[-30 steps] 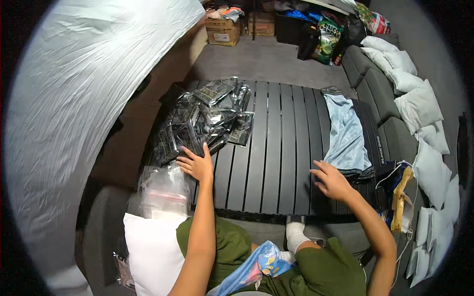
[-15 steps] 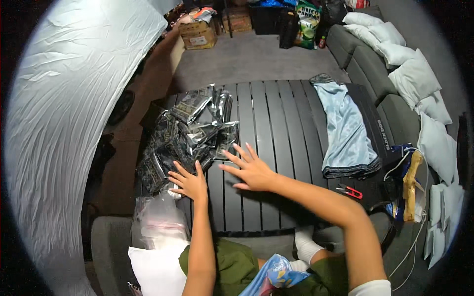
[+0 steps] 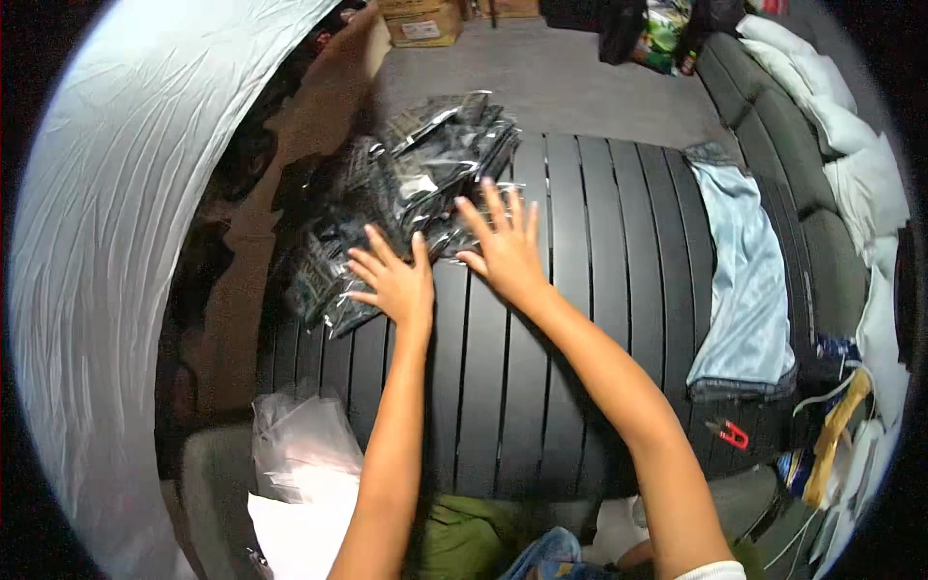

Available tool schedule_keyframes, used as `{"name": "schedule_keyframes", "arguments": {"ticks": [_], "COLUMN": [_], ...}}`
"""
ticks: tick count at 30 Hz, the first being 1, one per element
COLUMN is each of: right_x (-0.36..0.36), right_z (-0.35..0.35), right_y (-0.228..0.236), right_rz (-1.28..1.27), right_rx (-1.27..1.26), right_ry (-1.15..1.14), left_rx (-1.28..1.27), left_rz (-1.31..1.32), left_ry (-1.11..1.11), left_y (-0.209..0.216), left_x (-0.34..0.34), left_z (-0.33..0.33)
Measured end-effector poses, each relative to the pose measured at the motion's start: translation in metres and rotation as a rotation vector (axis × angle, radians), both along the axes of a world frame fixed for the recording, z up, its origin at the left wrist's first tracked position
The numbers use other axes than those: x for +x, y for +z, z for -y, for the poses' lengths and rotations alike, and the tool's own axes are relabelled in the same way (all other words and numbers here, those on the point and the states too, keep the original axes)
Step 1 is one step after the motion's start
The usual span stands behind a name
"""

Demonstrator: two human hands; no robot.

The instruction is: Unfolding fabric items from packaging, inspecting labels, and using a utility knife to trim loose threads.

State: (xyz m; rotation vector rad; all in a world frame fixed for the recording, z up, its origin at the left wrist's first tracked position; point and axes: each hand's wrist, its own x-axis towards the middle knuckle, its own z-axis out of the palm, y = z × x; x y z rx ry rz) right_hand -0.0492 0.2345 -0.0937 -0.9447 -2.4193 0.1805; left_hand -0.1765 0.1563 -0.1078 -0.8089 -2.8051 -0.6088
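Note:
A heap of black, shiny plastic-wrapped packets (image 3: 435,179) covers the far left part of a dark slatted table (image 3: 522,406). Against its near side lies my left hand (image 3: 398,288), fingers spread, touching the lowest packets. My right hand (image 3: 507,246) is also spread, its fingertips at the right edge of the heap. Neither hand grips anything. What is printed on the packets is too blurred to make out. On the table's right side lies a folded light-blue satin cloth (image 3: 739,275) with dark trim.
Red-handled thread snips (image 3: 733,434) lie near the table's right front corner. Clear plastic bags (image 3: 304,440) rest at the near left, above a white pillow-like item (image 3: 300,527). Pale cushions (image 3: 865,193) line the grey sofa (image 3: 764,126). A silvery sheet (image 3: 126,242) hangs at left.
Both hands have moved forward against the packets, and the heap has shifted toward the table's far edge. The view has also tilted and turned, moving the whole scene.

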Motion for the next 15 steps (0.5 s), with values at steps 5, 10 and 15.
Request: {"name": "schedule_keyframes", "arguments": {"ticks": [5, 10, 15], "right_x": [-0.005, -0.048, 0.001], "right_z": [-0.006, -0.08, -0.096], "right_y": [-0.016, -0.026, -0.02], "right_rz": [-0.065, -0.6, -0.592], "right_rx": [-0.038, -0.269, -0.219], "right_ry": [-0.198, -0.17, -0.262], "left_rx": [0.039, 0.2, 0.365], "left_rz": [0.0, 0.325, -0.18], "left_ry": [0.066, -0.044, -0.199], "left_y": [-0.015, -0.005, 0.024], "left_x": [0.002, -0.003, -0.031], "left_z": [-0.024, -0.093, -0.07]}}
